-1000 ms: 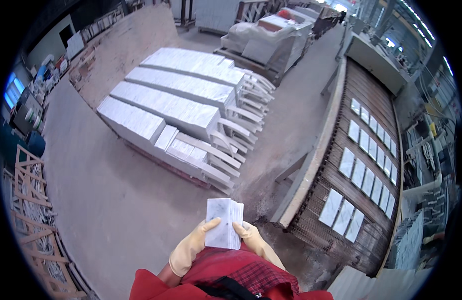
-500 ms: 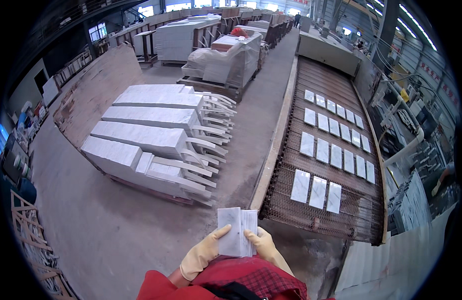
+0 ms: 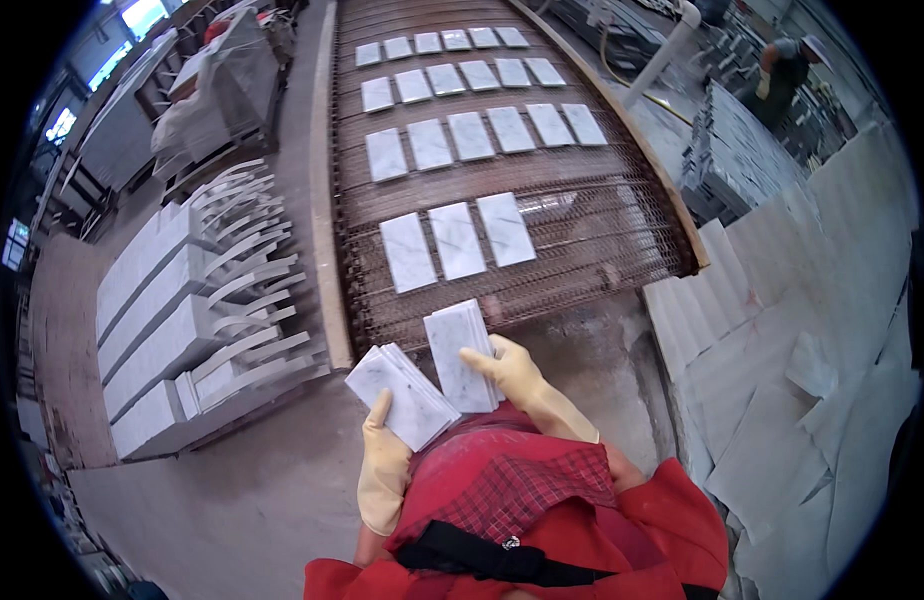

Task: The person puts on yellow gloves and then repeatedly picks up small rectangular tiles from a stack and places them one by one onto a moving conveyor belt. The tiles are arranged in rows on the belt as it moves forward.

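My left hand (image 3: 384, 462), in a pale yellow rubber glove, grips a small stack of white marble tiles (image 3: 407, 398), thumb on the top face. A second stack of marble tiles (image 3: 460, 350) is held by my right hand (image 3: 517, 375), gloved alike, its thumb across the front tile. The two stacks are apart at the top and close together near my red apron. Just beyond them lies a conveyor of brown metal mesh (image 3: 572, 225). Its nearest row has three marble tiles (image 3: 456, 241), with fuller rows of tiles (image 3: 472, 136) behind.
Strapped stacks of white stone (image 3: 172, 320) stand on the left, plastic-wrapped stone (image 3: 217, 95) behind them. The conveyor's side rail (image 3: 327, 200) runs along its left. Stone slabs (image 3: 782, 380) lie on the right. A person (image 3: 782, 75) works at the far right beside piled stone strips (image 3: 732, 150).
The single bundle of tiles has been parted into two stacks, one in each hand. My view has turned right and down, bringing the conveyor ahead of me.
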Demonstrator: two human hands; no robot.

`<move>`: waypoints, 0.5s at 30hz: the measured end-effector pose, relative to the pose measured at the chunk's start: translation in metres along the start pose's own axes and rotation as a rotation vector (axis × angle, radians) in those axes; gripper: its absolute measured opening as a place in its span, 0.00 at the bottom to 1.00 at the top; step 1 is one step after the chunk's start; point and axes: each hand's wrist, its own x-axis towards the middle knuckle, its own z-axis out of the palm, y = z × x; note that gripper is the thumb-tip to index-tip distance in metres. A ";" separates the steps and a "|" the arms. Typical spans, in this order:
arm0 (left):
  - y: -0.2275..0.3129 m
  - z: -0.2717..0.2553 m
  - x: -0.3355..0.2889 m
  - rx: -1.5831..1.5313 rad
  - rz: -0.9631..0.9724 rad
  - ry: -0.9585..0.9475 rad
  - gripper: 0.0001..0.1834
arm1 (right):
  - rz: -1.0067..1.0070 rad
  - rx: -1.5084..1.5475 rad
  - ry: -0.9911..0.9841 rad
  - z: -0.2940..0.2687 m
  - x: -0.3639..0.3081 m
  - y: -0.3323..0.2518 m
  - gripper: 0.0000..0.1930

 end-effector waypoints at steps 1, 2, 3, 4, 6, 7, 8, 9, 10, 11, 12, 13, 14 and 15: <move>-0.008 0.010 0.005 0.020 0.027 0.012 0.27 | -0.020 0.031 0.031 -0.019 0.008 -0.002 0.25; -0.018 0.016 0.007 0.038 0.059 0.026 0.25 | -0.039 0.052 0.072 -0.039 0.017 -0.003 0.25; -0.016 0.018 0.002 0.061 0.081 0.040 0.24 | -0.065 0.056 0.119 -0.055 0.026 -0.007 0.26; -0.025 0.016 0.002 0.065 0.115 0.060 0.24 | -0.080 0.032 0.156 -0.072 0.038 -0.006 0.26; -0.041 0.017 -0.002 0.079 0.186 0.099 0.24 | -0.090 -0.075 0.229 -0.108 0.060 -0.015 0.29; -0.050 0.019 -0.003 0.085 0.227 0.118 0.24 | -0.092 -0.128 0.263 -0.124 0.073 -0.025 0.30; -0.059 0.019 -0.002 0.096 0.259 0.125 0.24 | -0.090 -0.189 0.277 -0.144 0.090 -0.031 0.31; -0.067 0.020 -0.004 0.105 0.289 0.139 0.24 | -0.090 -0.239 0.288 -0.160 0.105 -0.041 0.32; -0.075 0.021 -0.003 0.104 0.310 0.146 0.24 | -0.087 -0.295 0.303 -0.177 0.119 -0.054 0.32; -0.081 0.021 -0.003 0.104 0.332 0.155 0.24 | -0.069 -0.419 0.327 -0.190 0.133 -0.068 0.33; -0.087 0.024 -0.011 0.098 0.369 0.183 0.24 | -0.051 -0.504 0.315 -0.193 0.150 -0.083 0.34; -0.094 0.022 -0.010 0.098 0.385 0.187 0.24 | -0.041 -0.552 0.321 -0.202 0.163 -0.093 0.35; -0.099 0.023 -0.010 0.102 0.400 0.188 0.25 | -0.036 -0.575 0.325 -0.209 0.174 -0.100 0.37; -0.105 0.024 -0.011 0.103 0.416 0.196 0.25 | -0.036 -0.591 0.315 -0.214 0.187 -0.102 0.38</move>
